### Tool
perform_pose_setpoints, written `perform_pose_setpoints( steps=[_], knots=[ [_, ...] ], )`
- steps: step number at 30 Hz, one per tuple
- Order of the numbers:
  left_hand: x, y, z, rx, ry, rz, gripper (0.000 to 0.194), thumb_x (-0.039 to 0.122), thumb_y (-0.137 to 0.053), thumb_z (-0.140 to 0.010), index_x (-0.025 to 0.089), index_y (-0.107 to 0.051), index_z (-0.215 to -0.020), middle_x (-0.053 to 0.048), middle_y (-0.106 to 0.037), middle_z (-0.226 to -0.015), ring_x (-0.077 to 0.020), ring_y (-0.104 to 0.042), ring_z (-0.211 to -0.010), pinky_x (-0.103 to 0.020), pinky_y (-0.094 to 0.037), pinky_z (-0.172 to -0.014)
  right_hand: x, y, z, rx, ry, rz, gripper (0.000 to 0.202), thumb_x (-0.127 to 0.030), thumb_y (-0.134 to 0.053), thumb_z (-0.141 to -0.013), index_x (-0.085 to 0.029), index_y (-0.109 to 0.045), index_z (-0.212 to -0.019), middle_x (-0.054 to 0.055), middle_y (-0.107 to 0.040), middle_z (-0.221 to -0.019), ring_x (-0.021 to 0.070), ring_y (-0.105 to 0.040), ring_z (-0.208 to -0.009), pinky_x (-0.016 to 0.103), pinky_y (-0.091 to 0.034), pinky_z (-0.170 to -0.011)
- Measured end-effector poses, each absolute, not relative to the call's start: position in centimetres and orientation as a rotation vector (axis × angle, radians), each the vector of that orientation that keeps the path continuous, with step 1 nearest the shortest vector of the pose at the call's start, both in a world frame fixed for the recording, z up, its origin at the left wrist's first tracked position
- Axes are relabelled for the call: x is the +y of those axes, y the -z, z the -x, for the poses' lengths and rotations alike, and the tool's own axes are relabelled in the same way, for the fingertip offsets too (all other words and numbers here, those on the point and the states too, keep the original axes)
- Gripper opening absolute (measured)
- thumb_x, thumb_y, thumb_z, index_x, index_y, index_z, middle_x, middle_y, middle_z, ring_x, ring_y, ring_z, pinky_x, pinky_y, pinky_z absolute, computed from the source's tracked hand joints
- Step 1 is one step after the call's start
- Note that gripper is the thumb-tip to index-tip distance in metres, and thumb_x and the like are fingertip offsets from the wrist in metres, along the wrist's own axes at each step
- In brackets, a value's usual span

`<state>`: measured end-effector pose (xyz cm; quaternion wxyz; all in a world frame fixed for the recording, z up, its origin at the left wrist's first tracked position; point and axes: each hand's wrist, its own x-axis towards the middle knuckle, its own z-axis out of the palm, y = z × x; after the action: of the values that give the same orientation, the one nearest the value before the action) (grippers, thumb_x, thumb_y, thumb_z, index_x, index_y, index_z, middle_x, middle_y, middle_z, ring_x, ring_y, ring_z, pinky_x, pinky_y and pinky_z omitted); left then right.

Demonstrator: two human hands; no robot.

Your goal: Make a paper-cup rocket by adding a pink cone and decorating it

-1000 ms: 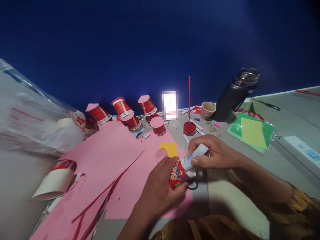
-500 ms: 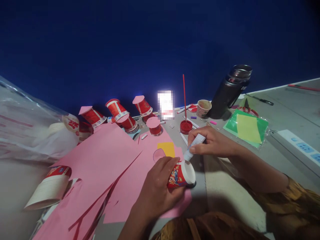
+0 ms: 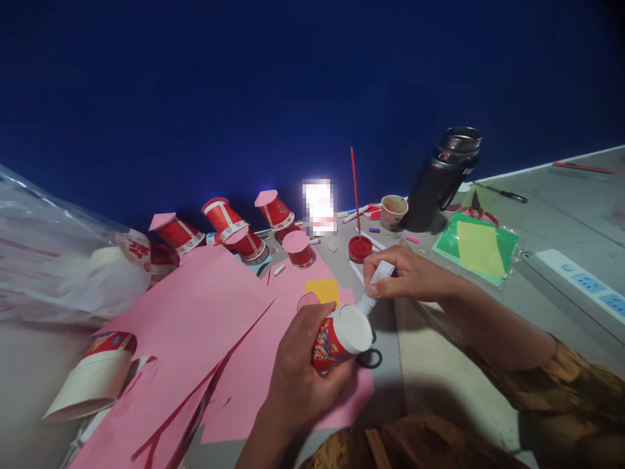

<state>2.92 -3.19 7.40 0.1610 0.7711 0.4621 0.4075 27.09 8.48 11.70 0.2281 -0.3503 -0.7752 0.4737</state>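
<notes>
My left hand (image 3: 305, 361) is wrapped round a red printed paper cup (image 3: 328, 342), tilted so its white round end faces up and to the right. Between the thumb and fingers of my right hand (image 3: 398, 273) is a small white tube (image 3: 379, 279), its tip pointing down close to the cup's rim; I cannot tell whether it touches. Black scissor handles (image 3: 374, 358) show just right of the cup. Beneath my left hand lies a sheet of pink paper (image 3: 234, 397), with a yellow paper piece (image 3: 322, 290) and an outlined pink shape beside it.
Several red cups with pink paper tops, one of them here (image 3: 297, 251), stand at the back left. A red pot (image 3: 360, 249) with a stick, a small cup (image 3: 393, 212), a black flask (image 3: 442, 185), green paper in plastic (image 3: 449, 251) and a power strip (image 3: 576, 280) are on the right.
The cup in my left hand has moved a little left and turned, so more of its white end faces me. The scissor handles show more. My right hand keeps the tube near the rim.
</notes>
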Motion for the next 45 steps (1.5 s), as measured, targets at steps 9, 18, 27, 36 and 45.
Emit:
perform_pose_setpoints(
  steps=[9,18,27,36,45],
  knots=[
    [-2.9,-7.1,-3.0,1.549,-1.108,-1.999,0.043,0.024,-0.074,-0.085,0.022,-0.061,-0.127,-0.008,-0.072,-0.114,-0.0247,-0.071,-0.105,-0.039,-0.059,-0.093,6.8,-11.7,-25.9,-2.131,-1.196,0.951,0.015,-0.033,-0.07,-0.081,-0.018,-0.069,-0.077,-0.002,-0.064,-0.065,0.0118,-0.052,-0.057,0.023,-0.035,-0.054],
    [-3.0,-7.4,-3.3,1.573,-0.86,-1.721,0.04,0.027,-0.074,-0.081,0.022,-0.066,-0.119,-0.006,-0.075,-0.109,-0.0252,-0.072,-0.096,-0.041,-0.059,-0.086,4.8,-12.4,-25.3,-2.176,-1.016,0.893,0.003,-0.022,-0.069,-0.077,-0.019,-0.069,-0.078,-0.002,-0.066,-0.063,0.0109,-0.051,-0.053,0.022,-0.035,-0.052],
    [-3.3,-8.2,-4.0,1.559,-0.585,-1.768,0.03,0.025,-0.071,-0.077,0.022,-0.066,-0.107,-0.004,-0.071,-0.099,-0.0251,-0.067,-0.087,-0.037,-0.05,-0.074,4.8,-11.8,-25.1,-2.229,-0.747,0.901,0.008,-0.022,-0.068,-0.079,-0.018,-0.071,-0.086,0.0,-0.071,-0.071,0.0116,-0.056,-0.057,0.023,-0.038,-0.057],
    [-2.9,-8.9,-3.5,1.506,-0.661,-1.528,0.037,0.029,-0.073,-0.076,0.02,-0.071,-0.112,-0.005,-0.076,-0.102,-0.025,-0.069,-0.087,-0.036,-0.052,-0.079,4.6,-12.7,-26.4,-2.504,-0.636,0.791,0.007,-0.019,-0.066,-0.079,-0.018,-0.071,-0.084,0.002,-0.072,-0.072,0.0161,-0.061,-0.063,0.027,-0.036,-0.06],
    [-2.6,-8.1,-2.4,1.103,-0.824,-1.096,0.047,0.041,-0.084,-0.073,0.015,-0.074,-0.11,-0.004,-0.073,-0.092,-0.0188,-0.063,-0.079,-0.027,-0.05,-0.072,5.4,-13.7,-27.1,-2.255,-0.904,0.737,0.009,-0.024,-0.07,-0.085,-0.017,-0.073,-0.09,0.0,-0.072,-0.07,0.0121,-0.06,-0.057,0.022,-0.042,-0.055]
  ],
)
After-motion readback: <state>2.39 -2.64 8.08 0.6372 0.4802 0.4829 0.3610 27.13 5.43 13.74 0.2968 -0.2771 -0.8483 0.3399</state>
